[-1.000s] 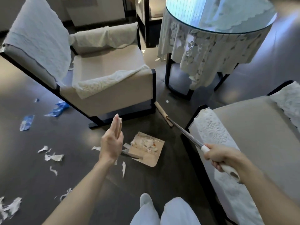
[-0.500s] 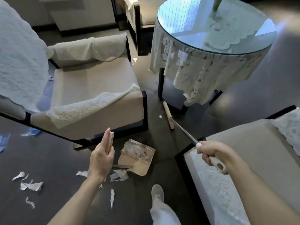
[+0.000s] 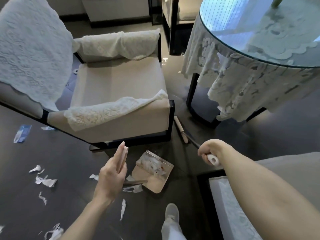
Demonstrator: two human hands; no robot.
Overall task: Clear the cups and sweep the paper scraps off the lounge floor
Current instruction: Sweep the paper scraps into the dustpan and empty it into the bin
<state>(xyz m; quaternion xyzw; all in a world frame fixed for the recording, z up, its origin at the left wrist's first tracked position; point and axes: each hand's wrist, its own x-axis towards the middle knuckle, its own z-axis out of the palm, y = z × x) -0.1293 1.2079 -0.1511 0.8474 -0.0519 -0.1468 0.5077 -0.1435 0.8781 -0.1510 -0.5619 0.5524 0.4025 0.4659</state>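
Torn paper scraps [image 3: 152, 166] lie heaped in the beige dustpan [image 3: 154, 181], which sits on the dark floor. More scraps are scattered just beside its near edge and well to its left. The left hand [image 3: 110, 177] pinches the dustpan's upright handle [image 3: 124, 157] between straight fingers and thumb. To the pan's right, the right hand [image 3: 210, 151] is curled tight around the broom [image 3: 181, 129], whose head rests beyond the pan by the armchair [image 3: 121, 94]. A blue wrapper [image 3: 22, 133] lies far to the pan's left.

armchair [image 3: 117, 84]: beige, lace-draped | round table [image 3: 242, 23]: glass top, lace cloth | second armchair [image 3: 294, 163]: lower right
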